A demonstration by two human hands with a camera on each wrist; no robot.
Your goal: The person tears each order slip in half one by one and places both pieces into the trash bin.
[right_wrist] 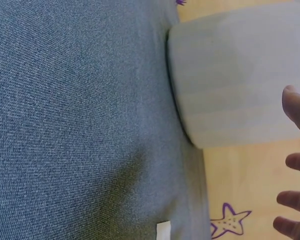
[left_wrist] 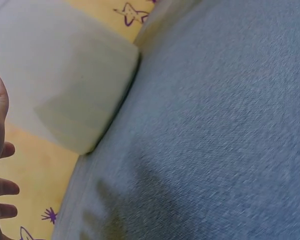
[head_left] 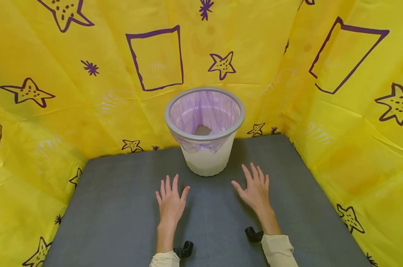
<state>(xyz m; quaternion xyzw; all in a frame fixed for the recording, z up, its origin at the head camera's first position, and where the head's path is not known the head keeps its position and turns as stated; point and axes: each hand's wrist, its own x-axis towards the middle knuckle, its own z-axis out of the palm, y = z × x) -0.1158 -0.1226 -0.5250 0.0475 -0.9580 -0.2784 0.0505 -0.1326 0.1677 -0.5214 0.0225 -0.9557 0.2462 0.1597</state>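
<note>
A whitish waste bin (head_left: pixel 206 157) with a grey rim stands upright at the back of the grey table. Its purple bin liner (head_left: pixel 218 111) is folded over the rim. Inside lies a brownish flat piece (head_left: pixel 202 130), its kind unclear. My left hand (head_left: pixel 170 205) hovers in front of the bin on the left, fingers spread and holding nothing. On the right, my right hand (head_left: pixel 256 191) is likewise spread and bare, apart from the bin. Both wrist views show the bin's lower wall (left_wrist: pixel 85 85) beyond the fingers, with hand shadows on the cloth.
Yellow cloth walls (head_left: pixel 98 122) with purple star and frame drawings enclose the grey table (head_left: pixel 121 207) at the back and sides. A small white tab (right_wrist: pixel 163 231) lies on the grey cloth in the right wrist view. Black wrist mounts (head_left: pixel 253 234) sit on both wrists.
</note>
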